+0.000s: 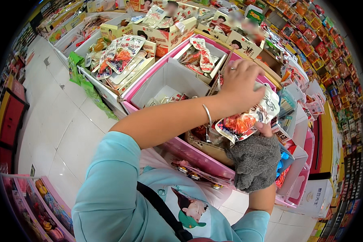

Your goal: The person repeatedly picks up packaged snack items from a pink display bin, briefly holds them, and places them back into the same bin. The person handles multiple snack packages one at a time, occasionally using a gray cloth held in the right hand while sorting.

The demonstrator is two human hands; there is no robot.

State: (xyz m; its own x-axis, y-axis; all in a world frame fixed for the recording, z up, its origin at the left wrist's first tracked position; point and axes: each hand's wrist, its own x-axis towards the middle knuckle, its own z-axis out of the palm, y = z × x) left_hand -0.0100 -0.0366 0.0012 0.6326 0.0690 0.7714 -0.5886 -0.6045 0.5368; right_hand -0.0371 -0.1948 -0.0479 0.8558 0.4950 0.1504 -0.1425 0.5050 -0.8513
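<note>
My left hand (242, 85), with a ring and a silver bangle at the wrist, reaches across to the far side of an open cardboard box. Its fingers are curled and their tips are hidden, so what they hold does not show. Below it, my right hand (263, 130) has its thumb pressed on snack pouches (238, 124), white and red with a food picture. A dark grey cloth (254, 161) drapes over that hand and wrist, hiding the other fingers. The cardboard box (207, 149) stands in a pink-edged bin (177, 147) and holds more packets.
To the left is a partly filled white compartment (153, 86). Boxes of pouches (123, 56) stand beyond, and a green plastic bag (86, 86) hangs off the bin's left edge. Packed snack shelves (326, 60) rise at right. Tiled floor (56, 117) lies left; a pink-edged rack (40, 205) is lower left.
</note>
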